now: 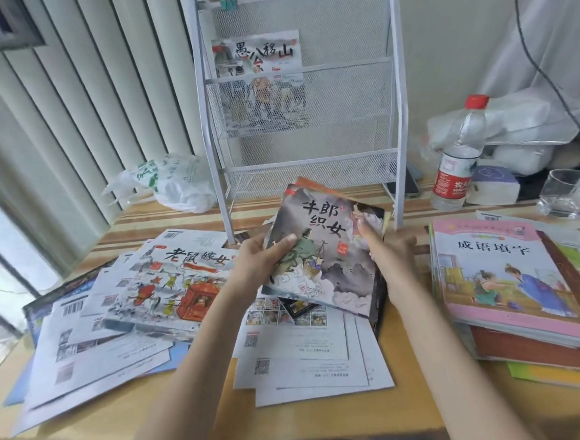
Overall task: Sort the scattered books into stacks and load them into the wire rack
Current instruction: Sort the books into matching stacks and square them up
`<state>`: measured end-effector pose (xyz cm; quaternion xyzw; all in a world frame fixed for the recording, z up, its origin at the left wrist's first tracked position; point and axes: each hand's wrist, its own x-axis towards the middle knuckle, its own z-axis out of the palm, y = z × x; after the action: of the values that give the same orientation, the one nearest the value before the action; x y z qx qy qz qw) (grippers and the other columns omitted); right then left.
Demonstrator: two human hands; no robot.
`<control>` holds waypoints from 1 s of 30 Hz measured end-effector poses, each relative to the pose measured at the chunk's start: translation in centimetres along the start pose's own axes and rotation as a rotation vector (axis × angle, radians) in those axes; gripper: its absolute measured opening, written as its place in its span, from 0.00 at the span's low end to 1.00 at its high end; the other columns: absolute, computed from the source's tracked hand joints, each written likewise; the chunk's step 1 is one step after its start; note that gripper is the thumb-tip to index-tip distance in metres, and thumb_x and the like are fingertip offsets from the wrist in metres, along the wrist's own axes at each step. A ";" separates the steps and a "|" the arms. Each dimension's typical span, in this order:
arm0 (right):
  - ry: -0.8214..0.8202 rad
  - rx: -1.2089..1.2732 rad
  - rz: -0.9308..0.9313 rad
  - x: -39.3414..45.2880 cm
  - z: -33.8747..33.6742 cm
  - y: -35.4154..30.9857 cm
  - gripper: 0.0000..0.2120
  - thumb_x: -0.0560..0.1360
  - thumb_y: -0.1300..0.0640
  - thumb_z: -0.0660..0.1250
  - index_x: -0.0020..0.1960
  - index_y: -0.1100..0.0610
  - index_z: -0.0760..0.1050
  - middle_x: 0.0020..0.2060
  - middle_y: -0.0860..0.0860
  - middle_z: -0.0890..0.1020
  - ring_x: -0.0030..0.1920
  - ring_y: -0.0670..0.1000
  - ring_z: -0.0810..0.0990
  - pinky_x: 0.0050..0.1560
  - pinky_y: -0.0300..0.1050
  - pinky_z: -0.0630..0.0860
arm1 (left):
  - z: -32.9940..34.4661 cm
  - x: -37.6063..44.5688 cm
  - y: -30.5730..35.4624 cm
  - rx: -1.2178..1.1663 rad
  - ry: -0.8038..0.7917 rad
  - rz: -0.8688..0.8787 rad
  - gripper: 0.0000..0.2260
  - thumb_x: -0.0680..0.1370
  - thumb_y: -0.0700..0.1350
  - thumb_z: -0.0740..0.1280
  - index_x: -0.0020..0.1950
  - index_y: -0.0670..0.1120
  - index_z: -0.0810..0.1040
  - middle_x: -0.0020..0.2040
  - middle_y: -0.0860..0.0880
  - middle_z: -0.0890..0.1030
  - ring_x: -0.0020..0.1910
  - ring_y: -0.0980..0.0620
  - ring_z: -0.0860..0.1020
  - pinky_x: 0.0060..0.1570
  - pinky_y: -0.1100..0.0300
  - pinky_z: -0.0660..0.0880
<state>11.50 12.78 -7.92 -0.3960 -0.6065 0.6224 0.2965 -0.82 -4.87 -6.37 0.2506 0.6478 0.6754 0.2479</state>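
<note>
Left hand (260, 256): thumb across the cover, gripping the left edge of a small stack of books (325, 255) raised above the table (414, 403), before the wire rack (302, 116). Right hand (386, 247): fingers held the stack's right edge. Top cover read "牛郎织女". Rack book (260, 81): "愚公移山". Left pile (170, 290): "老鼠嫁女". Right stack (506, 283): "成语填字".
</note>
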 end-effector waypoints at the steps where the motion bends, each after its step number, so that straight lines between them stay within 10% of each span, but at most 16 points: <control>1: -0.052 0.075 0.010 -0.2 0.0 -0.5 0.42 0.67 0.35 0.70 0.70 0.60 0.62 0.65 0.55 0.73 0.60 0.53 0.74 0.53 0.48 0.74 | 0.2 -0.2 0.3 -0.003 0.016 0.054 0.10 0.68 0.47 0.73 0.42 0.43 0.80 0.34 0.48 0.84 0.30 0.52 0.82 0.28 0.64 0.77; 7: -0.166 0.218 -0.396 0.0 0.5 -4.9 0.11 0.75 0.45 0.66 0.55 0.47 0.74 0.49 0.47 0.80 0.50 0.51 0.78 0.41 0.40 0.70 | 0.0 0.7 1.9 0.195 0.132 0.308 0.02 0.74 0.43 0.71 0.41 0.48 0.80 0.35 0.52 0.83 0.32 0.57 0.81 0.32 0.62 0.78; 14: -0.473 0.141 -0.348 -0.4 0.4 -3.4 0.37 0.49 0.27 0.73 0.55 0.41 0.75 0.44 0.43 0.81 0.39 0.39 0.81 0.34 0.31 0.73 | -0.2 0.1 0.2 0.149 0.016 0.271 0.20 0.68 0.57 0.71 0.31 0.40 0.74 0.28 0.47 0.72 0.29 0.49 0.69 0.28 0.61 0.65; 19: -0.361 0.077 -0.284 -0.9 1.1 -1.5 0.15 0.60 0.40 0.74 0.43 0.45 0.82 0.44 0.47 0.85 0.48 0.47 0.83 0.49 0.43 0.78 | 1.4 -0.2 -1.2 0.019 0.118 0.211 0.06 0.67 0.52 0.76 0.39 0.52 0.83 0.39 0.54 0.85 0.39 0.54 0.83 0.37 0.64 0.76; 23: -0.219 -0.057 -0.363 -0.1 1.9 -2.6 0.18 0.67 0.43 0.74 0.51 0.48 0.72 0.44 0.38 0.79 0.41 0.31 0.77 0.36 0.26 0.71 | 2.7 1.0 0.1 -0.044 0.323 0.134 0.07 0.70 0.46 0.76 0.43 0.46 0.81 0.36 0.52 0.85 0.36 0.56 0.84 0.31 0.68 0.75; 30: 0.005 -0.495 -0.247 1.7 0.8 0.6 0.15 0.75 0.53 0.67 0.56 0.59 0.67 0.48 0.52 0.77 0.38 0.46 0.76 0.29 0.39 0.66 | 4.1 3.2 -1.1 0.157 0.273 -0.249 0.16 0.74 0.45 0.72 0.54 0.36 0.75 0.47 0.41 0.81 0.41 0.50 0.82 0.37 0.58 0.80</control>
<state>9.97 13.78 -8.79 -0.3809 -0.7832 0.4132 0.2660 -0.48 0.38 -7.30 0.0931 0.7520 0.6146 0.2194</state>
